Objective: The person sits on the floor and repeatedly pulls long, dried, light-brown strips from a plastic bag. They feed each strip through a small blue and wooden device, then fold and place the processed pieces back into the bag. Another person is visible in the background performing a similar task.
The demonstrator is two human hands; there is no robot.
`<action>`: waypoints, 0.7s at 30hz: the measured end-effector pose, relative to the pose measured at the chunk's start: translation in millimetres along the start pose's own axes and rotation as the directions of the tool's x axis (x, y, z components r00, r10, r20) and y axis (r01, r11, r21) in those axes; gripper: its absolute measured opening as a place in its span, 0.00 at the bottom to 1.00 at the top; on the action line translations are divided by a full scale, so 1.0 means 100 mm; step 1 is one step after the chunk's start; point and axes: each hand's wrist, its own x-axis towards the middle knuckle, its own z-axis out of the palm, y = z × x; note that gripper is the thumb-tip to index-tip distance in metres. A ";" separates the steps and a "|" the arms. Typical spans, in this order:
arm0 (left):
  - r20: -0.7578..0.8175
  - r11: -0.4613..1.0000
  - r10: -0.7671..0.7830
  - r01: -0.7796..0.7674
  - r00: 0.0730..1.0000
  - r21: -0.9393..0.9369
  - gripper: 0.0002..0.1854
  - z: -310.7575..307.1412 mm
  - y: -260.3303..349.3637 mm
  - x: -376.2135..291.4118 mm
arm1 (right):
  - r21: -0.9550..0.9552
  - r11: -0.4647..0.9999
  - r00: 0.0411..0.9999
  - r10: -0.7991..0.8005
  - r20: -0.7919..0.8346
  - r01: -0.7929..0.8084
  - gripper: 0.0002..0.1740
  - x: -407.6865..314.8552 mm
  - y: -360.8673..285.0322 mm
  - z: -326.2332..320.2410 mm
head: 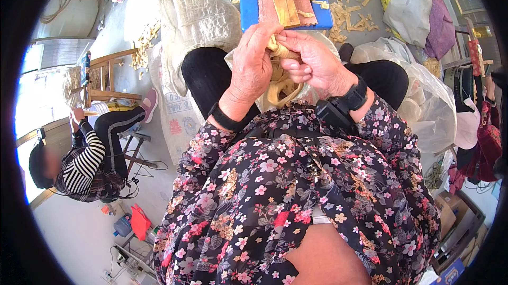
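My left hand point(254, 60) and my right hand point(313, 60) meet in front of me, both gripping a pale yellow folded strip point(279, 49). Its material cannot be told for certain. The strip is bent into a small knot-like bundle between my fingertips. Below the hands, more loose yellow strips point(282, 88) lie in a pale bag between my knees. Just beyond my fingers is a wooden board point(286, 11) on a pink cloth point(266, 3), over a blue stool or small table point(249, 3). Small folded yellow pieces point(305, 14) rest on the cloth and the blue edge.
Heaps of short yellow pieces point(349, 17) lie on the floor ahead. A woven sack point(194, 19) stands at the left, a clear plastic bag point(426, 98) at the right. A seated person point(85, 166) works at far left beside a wooden chair point(115, 94); another person is partly visible at far right.
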 end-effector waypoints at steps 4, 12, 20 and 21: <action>0.163 0.931 -0.307 0.332 0.938 -0.153 0.10 -0.03 -0.05 -0.04 | -0.895 0.227 0.770 -0.615 0.173 0.383 0.19 -0.05 0.02 0.06; 0.319 0.631 -0.432 0.535 0.844 -0.562 0.06 0.07 -0.18 0.02 | -0.851 0.230 0.695 -0.691 0.199 0.472 0.10 -0.15 -0.16 0.02; 0.103 0.772 -0.361 0.359 0.927 -0.525 0.07 0.07 -0.04 0.05 | -0.541 0.754 0.891 -0.453 -0.016 0.373 0.09 -0.16 -0.25 0.02; 0.097 0.796 -0.365 0.364 0.926 -0.484 0.07 0.08 -0.01 0.04 | -0.463 0.784 0.876 -0.482 -0.034 0.413 0.08 -0.15 -0.24 0.02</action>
